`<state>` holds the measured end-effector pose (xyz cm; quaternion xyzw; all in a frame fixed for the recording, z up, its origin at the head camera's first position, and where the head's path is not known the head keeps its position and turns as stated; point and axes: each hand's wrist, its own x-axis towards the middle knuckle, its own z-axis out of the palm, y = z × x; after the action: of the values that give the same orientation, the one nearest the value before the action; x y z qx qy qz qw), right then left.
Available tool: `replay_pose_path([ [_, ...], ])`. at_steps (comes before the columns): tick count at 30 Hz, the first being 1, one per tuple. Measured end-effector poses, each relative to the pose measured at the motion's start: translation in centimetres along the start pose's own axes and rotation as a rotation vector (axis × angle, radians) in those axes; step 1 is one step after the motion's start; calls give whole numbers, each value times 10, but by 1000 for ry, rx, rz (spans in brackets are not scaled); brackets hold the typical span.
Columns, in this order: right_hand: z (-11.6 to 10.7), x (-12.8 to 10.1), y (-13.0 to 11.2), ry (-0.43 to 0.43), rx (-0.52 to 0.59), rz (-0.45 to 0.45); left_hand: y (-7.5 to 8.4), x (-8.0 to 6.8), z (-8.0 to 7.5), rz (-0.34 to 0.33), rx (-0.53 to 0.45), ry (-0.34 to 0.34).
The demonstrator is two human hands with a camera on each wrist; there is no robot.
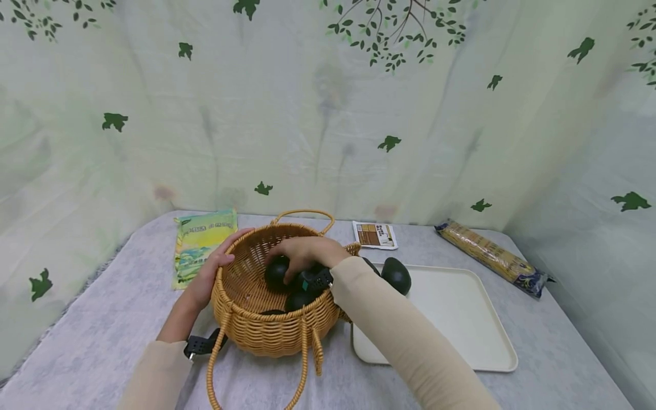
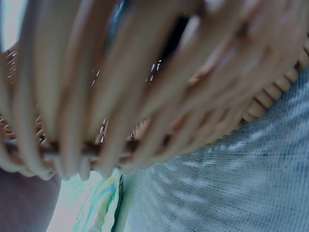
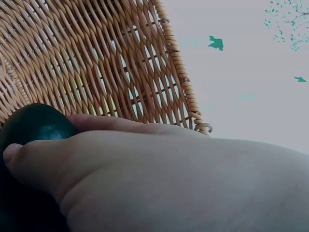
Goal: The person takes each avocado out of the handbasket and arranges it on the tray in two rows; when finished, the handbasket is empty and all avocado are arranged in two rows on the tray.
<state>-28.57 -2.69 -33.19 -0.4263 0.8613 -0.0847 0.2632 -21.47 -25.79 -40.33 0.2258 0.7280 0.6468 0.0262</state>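
A grey cloth-covered table [image 1: 102, 336] is seen from above, backed by a pale curtain [image 1: 318, 114] printed with green leaves. At far left, a yellow-green packet [image 1: 197, 242] lies flat near the back of the table.

Just right of the packet, the left hand [image 1: 212, 270] is laid against the outer left rim of a wicker basket [image 1: 266, 330], its fingers curved over the edge and gripping it. In the left wrist view only blurred wicker is seen close up, with the cloth and a corner of the packet below it.

The basket stands at the middle of the table, with one handle raised at the back and another hanging down over the front. Several dark green avocados are seen inside it. The right hand [image 1: 304, 253] is lowered into the basket from above, and its fingers are curled around one avocado [image 1: 277, 272] near the middle of the basket. In the right wrist view, the thumb [image 3: 29, 159] is pressed on that dark avocado [image 3: 36, 123], with the basket wall rising behind.

Touching the basket's right side, a white tray [image 1: 461, 319] lies flat. One more avocado [image 1: 396, 275] rests on the tray's back left corner. Behind the tray a small brown-and-white card [image 1: 375, 234] lies flat. At far right, a long pasta pack [image 1: 492, 257] lies at a slant near the curtain.
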Motion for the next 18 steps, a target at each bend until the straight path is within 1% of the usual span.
replay_pose_path([
  [9,1,1,0,-26,12,-38,3,-2,0,11,-9,-3],
  [18,1,0,1,-12,56,-69,1,1,-1,-16,12,-7],
])
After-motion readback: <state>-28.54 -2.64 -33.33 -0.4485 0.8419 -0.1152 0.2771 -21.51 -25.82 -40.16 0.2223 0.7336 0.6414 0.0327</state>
